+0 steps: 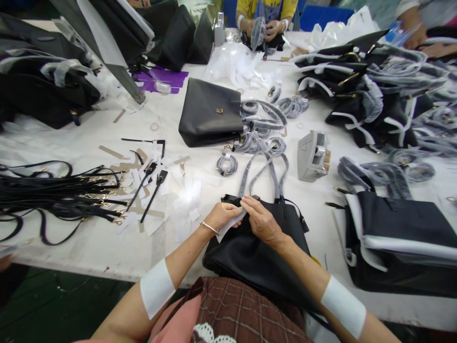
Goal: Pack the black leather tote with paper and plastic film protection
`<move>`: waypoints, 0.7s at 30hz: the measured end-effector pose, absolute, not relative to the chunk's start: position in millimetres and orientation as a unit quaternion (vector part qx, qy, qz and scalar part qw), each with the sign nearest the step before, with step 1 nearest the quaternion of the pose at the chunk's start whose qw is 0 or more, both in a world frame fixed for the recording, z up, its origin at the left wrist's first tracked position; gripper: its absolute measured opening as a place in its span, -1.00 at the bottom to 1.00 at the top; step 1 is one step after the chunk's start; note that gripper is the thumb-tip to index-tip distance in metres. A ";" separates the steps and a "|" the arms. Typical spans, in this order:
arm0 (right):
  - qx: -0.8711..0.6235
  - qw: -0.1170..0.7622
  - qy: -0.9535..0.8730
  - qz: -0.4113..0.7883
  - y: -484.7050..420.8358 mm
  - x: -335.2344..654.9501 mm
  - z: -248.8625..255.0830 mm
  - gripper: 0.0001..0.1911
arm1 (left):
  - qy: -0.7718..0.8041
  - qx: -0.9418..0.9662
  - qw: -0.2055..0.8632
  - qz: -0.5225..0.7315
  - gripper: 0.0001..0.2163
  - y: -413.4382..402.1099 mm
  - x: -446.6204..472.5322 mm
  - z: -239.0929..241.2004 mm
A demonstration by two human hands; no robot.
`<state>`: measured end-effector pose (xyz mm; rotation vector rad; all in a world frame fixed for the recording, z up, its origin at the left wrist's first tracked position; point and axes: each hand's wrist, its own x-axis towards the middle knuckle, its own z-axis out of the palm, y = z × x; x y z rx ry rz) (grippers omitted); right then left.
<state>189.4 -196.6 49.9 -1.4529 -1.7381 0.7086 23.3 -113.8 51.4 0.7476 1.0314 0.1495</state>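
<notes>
A black handbag (257,257) lies at the table's near edge, partly on my lap, its two wrapped handles (266,174) stretching away from me. My left hand (223,215) and my right hand (262,221) rest on the bag's top edge. Both pinch a white strip of paper or foam (232,223) between their fingers. A thin bracelet circles my left wrist.
Black straps (53,195) lie in a heap at the left, beside paper scraps (178,200). Another black bag (210,112), coiled wrapped straps (264,124), a tape dispenser (313,155) and stacked bags (400,238) surround me. A person's hands (266,28) work across the table.
</notes>
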 end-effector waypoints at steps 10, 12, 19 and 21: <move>-0.672 0.411 -0.062 0.614 -199.8 200.2 57.5 -0.62 | 0.488 0.387 0.779 0.076 -0.63 -135.8 15.1 46.2; -0.626 0.424 -0.024 0.654 -194.2 202.2 56.1 -0.67 | 0.485 0.418 0.765 0.076 -0.65 -138.8 15.4 48.9; -0.607 0.435 -0.006 0.664 -190.3 199.1 60.5 -0.75 | 0.491 0.415 0.761 0.088 -0.63 -140.5 23.8 52.5; -0.617 0.443 -0.003 0.651 -192.3 196.0 58.7 -0.74 | 0.494 0.364 0.785 0.085 -0.58 -140.3 26.7 49.9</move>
